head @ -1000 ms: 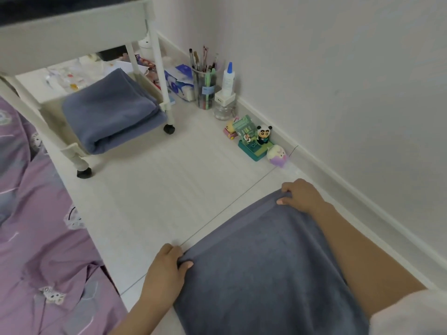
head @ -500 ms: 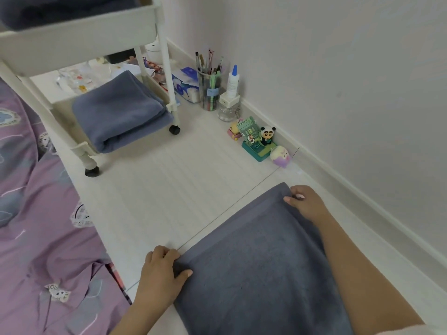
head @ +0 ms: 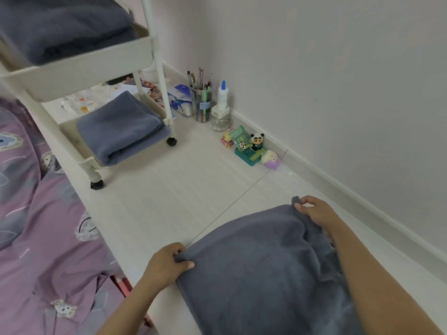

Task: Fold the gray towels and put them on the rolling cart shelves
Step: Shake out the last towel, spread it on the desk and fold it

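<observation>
At the bottom of the frame, the left hand [head: 167, 264] and right hand [head: 314, 212] each pinch a far corner of a gray towel [head: 261, 267] on the floor [head: 174, 189], both grips clenched on cloth. Upper left, the rolling cart [head: 96, 66] holds folded towels on its upper [head: 60, 27] and lower [head: 121, 128] shelves.

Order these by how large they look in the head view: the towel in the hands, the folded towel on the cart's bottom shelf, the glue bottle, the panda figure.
1. Towel in the hands, though nearness to the camera enlarges it
2. Folded towel on the bottom shelf
3. Glue bottle
4. Panda figure
</observation>
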Demonstrator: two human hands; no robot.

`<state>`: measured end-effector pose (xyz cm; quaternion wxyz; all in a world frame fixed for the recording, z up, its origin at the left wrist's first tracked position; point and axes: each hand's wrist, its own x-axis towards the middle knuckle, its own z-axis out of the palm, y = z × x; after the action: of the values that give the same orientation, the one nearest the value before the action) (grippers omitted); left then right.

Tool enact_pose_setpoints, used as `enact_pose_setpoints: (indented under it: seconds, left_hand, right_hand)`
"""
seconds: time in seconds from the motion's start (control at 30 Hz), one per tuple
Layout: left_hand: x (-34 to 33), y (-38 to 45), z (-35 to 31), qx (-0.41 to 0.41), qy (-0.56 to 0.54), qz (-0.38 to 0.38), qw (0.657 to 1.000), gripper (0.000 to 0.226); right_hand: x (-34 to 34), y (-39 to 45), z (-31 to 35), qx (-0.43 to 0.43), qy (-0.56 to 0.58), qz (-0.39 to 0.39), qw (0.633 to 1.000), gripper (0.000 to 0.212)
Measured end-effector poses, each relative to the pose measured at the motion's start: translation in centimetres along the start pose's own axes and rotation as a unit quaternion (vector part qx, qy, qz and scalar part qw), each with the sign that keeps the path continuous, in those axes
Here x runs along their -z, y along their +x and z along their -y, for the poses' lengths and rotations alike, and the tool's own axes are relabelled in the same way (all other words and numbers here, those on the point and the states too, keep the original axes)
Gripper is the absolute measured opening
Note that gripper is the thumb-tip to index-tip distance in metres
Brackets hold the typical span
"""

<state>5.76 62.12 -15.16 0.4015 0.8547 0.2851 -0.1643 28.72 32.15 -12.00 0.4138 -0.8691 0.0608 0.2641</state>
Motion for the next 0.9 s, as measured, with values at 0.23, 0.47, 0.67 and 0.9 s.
enact_pose_setpoints:
  seconds: [0.23, 0.47, 0.67, 0.9]
  left_hand:
    - [4.6, 0.7, -6.8, -0.068, -0.195, 0.06, 0.977, 0.016]
    - [9.7, -0.5, -17.9, -0.126, -0.339, 0.149, 0.92, 0.02]
    - [12.9, -3.8, -27.6, -0.228, -0.411, 0.238, 0.85, 0.016]
    - [14.6, -7.5, -35.1, -0.349, -0.375, 0.253, 0.821, 0.021]
  right_hand:
    - [9.4, -8.0, -0.4, -0.049, 0.282, 0.056, 0.956, 0.014]
    - [15.6, -17.4, -1.1, 0.0, 0.398, 0.007, 0.917, 0.076]
    - [19.3, -26.5, -0.4, 0.115, 0.476, -0.076, 0.868, 0.042]
    - [21.3, -32.9, 1.9, 0.267, 0.442, -0.316, 0.796, 0.04]
